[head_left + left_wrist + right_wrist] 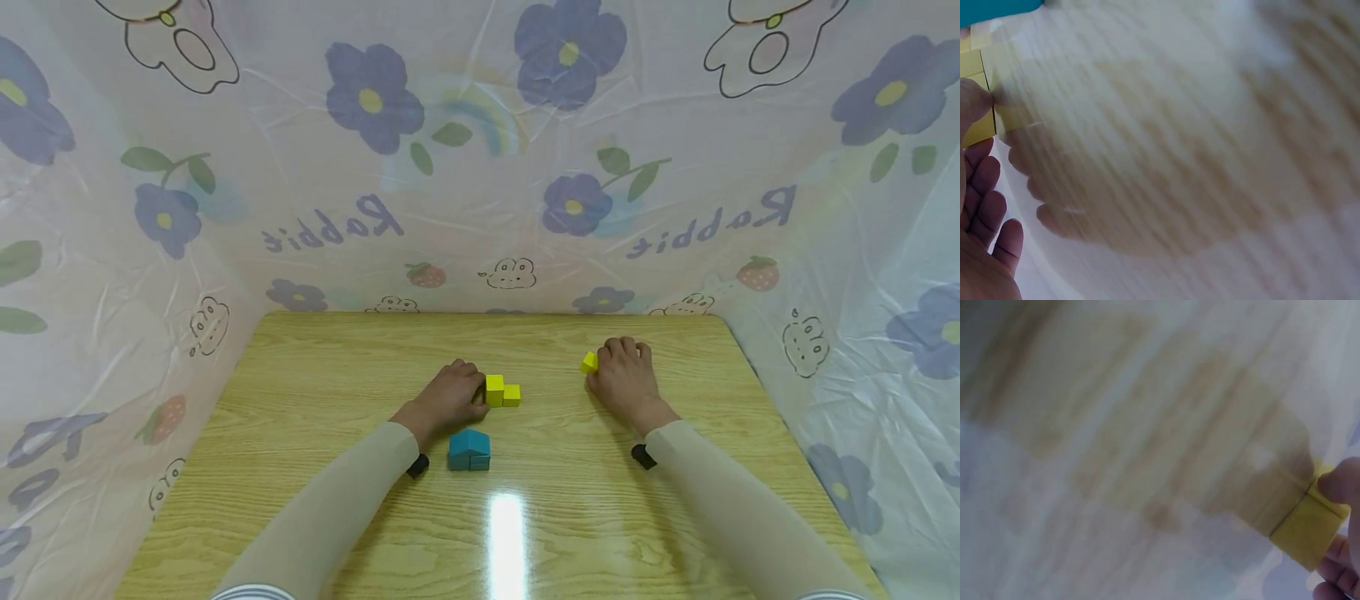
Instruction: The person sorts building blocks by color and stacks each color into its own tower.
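Note:
My left hand [448,395] grips the left side of a small group of yellow blocks [494,390], a taller part beside a lower one on the table. In the left wrist view, the thumb lies against a yellow block [980,125], with the fingers curling below. Further right, my right hand [624,375] pinches a yellow block [589,362]. Its thumb presses on that piece in the right wrist view, where seam lines cross the yellow surface [1307,534]; part of it is hidden behind the hand. Nearer me stands a blue house-shaped block group [468,450] with a peaked top.
The wood-grain table [360,533] runs back to a hanging printed cloth [480,183] that also encloses both sides. A bright reflection lies on the table in front of the blue blocks. A dark wrist device [642,456] shows at the right cuff.

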`<move>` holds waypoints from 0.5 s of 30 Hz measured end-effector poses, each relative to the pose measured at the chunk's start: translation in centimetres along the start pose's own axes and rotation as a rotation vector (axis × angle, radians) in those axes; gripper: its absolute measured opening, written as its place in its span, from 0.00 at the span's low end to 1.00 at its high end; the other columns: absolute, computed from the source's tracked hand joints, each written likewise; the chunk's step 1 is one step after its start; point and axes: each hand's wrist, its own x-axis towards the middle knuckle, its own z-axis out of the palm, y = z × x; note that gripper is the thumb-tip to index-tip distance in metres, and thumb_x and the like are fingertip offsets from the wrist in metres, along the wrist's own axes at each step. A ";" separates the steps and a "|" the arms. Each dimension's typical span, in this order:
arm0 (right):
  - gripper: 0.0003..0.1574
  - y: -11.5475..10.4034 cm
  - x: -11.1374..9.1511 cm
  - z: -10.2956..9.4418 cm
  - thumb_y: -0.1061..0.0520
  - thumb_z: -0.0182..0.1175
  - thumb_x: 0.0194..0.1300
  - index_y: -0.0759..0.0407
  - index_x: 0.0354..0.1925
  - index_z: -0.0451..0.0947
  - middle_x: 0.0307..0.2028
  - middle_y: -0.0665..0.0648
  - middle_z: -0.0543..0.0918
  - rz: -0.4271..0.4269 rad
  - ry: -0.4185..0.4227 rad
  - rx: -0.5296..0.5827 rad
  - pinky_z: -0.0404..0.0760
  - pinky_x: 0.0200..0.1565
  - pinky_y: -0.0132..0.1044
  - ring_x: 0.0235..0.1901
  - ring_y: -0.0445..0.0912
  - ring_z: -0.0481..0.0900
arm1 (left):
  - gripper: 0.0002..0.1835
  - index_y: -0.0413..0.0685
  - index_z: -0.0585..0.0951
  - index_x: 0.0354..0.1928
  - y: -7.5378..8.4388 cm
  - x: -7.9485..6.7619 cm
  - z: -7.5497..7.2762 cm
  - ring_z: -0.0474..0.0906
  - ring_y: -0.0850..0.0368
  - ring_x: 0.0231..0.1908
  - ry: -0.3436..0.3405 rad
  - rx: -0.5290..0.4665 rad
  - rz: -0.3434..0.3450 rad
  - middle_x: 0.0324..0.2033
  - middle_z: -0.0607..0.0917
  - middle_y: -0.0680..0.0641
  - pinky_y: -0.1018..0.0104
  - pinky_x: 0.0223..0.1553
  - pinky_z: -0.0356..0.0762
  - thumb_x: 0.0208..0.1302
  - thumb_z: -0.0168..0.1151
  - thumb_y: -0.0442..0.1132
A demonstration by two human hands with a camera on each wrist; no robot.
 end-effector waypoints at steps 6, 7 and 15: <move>0.23 -0.1 0.2 0.4 0.50 0.64 0.73 0.67 0.55 0.77 0.56 0.67 0.78 -0.029 0.042 0.044 0.66 0.65 0.67 0.62 0.66 0.71 | 0.19 0.46 0.83 0.54 -0.1 0.0 0.1 0.72 0.54 0.49 0.001 0.006 -0.001 0.48 0.84 0.51 0.56 0.60 0.74 0.71 0.66 0.52; 0.23 -0.2 0.2 0.5 0.51 0.65 0.72 0.66 0.56 0.77 0.56 0.67 0.78 -0.034 0.050 0.053 0.66 0.65 0.67 0.62 0.66 0.71 | 0.19 0.46 0.83 0.54 0.0 0.0 0.0 0.72 0.54 0.50 0.001 0.006 -0.001 0.48 0.84 0.51 0.55 0.61 0.74 0.71 0.66 0.52; 0.23 -0.5 0.4 0.5 0.50 0.71 0.67 0.63 0.48 0.73 0.46 0.64 0.78 -0.115 0.128 0.036 0.70 0.58 0.64 0.49 0.63 0.72 | 0.19 0.46 0.83 0.53 0.0 0.1 -0.1 0.72 0.54 0.49 -0.005 0.003 0.000 0.48 0.83 0.51 0.55 0.60 0.74 0.71 0.66 0.52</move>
